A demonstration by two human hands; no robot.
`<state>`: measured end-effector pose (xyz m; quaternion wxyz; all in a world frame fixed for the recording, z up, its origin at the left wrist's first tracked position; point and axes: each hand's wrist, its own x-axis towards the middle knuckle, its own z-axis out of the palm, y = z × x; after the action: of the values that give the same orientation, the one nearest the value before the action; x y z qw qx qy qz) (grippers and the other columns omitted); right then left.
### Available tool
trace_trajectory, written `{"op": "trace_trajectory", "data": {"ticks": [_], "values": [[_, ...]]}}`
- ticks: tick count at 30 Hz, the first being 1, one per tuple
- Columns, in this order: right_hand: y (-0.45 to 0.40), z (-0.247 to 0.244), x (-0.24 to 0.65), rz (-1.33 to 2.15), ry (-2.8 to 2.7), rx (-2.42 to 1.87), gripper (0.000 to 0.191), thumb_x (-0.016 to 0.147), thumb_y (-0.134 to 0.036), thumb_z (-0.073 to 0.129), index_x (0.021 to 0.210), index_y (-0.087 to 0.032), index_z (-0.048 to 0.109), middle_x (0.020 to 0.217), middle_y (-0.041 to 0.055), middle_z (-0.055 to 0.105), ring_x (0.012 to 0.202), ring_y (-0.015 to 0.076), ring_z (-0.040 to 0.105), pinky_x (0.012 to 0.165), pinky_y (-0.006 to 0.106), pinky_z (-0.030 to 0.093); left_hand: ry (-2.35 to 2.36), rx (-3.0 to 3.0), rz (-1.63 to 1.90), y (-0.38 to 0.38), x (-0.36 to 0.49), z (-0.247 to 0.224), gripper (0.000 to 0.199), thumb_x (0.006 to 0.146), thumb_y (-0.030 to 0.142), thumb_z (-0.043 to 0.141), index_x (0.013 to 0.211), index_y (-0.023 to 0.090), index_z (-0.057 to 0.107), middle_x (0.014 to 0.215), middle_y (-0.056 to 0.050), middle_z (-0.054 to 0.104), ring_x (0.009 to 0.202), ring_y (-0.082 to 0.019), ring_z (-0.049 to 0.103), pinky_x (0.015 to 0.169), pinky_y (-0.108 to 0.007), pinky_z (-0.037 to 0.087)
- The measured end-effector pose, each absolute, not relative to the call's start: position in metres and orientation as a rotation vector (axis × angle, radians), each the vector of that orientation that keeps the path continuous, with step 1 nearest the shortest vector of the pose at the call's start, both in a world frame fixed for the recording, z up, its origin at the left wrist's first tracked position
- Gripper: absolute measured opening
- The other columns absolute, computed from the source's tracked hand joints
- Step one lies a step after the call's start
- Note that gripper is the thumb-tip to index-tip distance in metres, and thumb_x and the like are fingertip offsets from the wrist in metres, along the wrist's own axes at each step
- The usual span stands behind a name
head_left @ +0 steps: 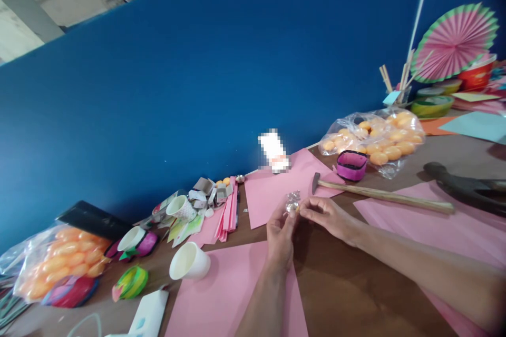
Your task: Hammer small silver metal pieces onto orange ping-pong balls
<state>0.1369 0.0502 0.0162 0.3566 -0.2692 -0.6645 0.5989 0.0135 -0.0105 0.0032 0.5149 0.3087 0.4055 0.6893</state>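
Note:
Over the brown table, both hands meet at a small shiny, crumpled-looking silvery thing. My left hand is closed round its lower side, thumb and fingers pressed together. My right hand pinches at its right edge, where a tiny yellowish bit shows between the fingertips; what that is cannot be made out. Behind the hands lies a pink sheet, and another pink sheet is under my left forearm. A hammer with a wooden handle rests to the right of my right hand.
Bags of orange egg-shaped pieces lie at the left and back right. A white cup, green tape roll and white box stand left. A magenta container and dark tool are right. A blue wall rises behind.

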Motion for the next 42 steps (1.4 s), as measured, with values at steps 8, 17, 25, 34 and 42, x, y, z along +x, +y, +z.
{"op": "trace_trajectory", "data": {"ticks": [8, 17, 25, 34, 42], "values": [[0.052, 0.01, 0.137, 1.552, -1.728, -0.716, 0.026, 0.078, -0.041, 0.054, 0.073, -0.016, 0.056, 0.068, -0.0008, 0.051, 0.064, 0.0122, 0.045, 0.061, 0.024, 0.038, 0.99, 0.78, 1.657, -0.009, 0.012, -0.002, 0.048, 0.072, 0.026, 0.064, 0.118, 0.018, 0.053, 0.112, -0.011, 0.062, 0.105, -0.025, 0.056, 0.097, -0.041, 0.037], [0.05, 0.015, 0.137, 1.571, -1.708, -0.728, 0.026, 0.077, -0.041, 0.055, 0.072, -0.016, 0.056, 0.065, -0.0007, 0.051, 0.063, 0.0122, 0.045, 0.06, 0.025, 0.038, 0.991, 0.774, 1.636, -0.011, 0.012, 0.003, 0.054, 0.071, 0.028, 0.065, 0.122, 0.018, 0.049, 0.11, -0.011, 0.063, 0.102, -0.025, 0.058, 0.095, -0.042, 0.039], [0.05, 0.014, 0.137, 1.562, -1.693, -0.673, 0.02, 0.078, -0.036, 0.055, 0.074, -0.016, 0.058, 0.07, -0.0006, 0.055, 0.068, 0.0124, 0.048, 0.065, 0.024, 0.039, 1.035, 0.798, 1.628, -0.01, 0.012, 0.001, 0.053, 0.072, 0.027, 0.065, 0.122, 0.02, 0.05, 0.115, -0.01, 0.06, 0.109, -0.025, 0.053, 0.097, -0.039, 0.037], [0.051, 0.014, 0.137, 1.584, -1.691, -0.691, 0.022, 0.077, -0.037, 0.056, 0.074, -0.015, 0.058, 0.071, 0.0001, 0.057, 0.07, 0.0132, 0.05, 0.066, 0.024, 0.04, 1.033, 0.801, 1.637, -0.011, 0.013, 0.002, 0.05, 0.072, 0.027, 0.064, 0.12, 0.018, 0.051, 0.113, -0.011, 0.061, 0.105, -0.024, 0.056, 0.096, -0.04, 0.038], [0.051, 0.011, 0.137, 1.567, -1.695, -0.703, 0.023, 0.076, -0.039, 0.056, 0.071, -0.017, 0.056, 0.071, 0.0003, 0.057, 0.07, 0.0147, 0.052, 0.066, 0.025, 0.042, 1.091, 0.815, 1.627, -0.011, 0.016, 0.01, 0.06, 0.065, 0.022, 0.07, 0.121, 0.017, 0.05, 0.093, -0.008, 0.069, 0.091, -0.022, 0.062, 0.087, -0.038, 0.044]]}}
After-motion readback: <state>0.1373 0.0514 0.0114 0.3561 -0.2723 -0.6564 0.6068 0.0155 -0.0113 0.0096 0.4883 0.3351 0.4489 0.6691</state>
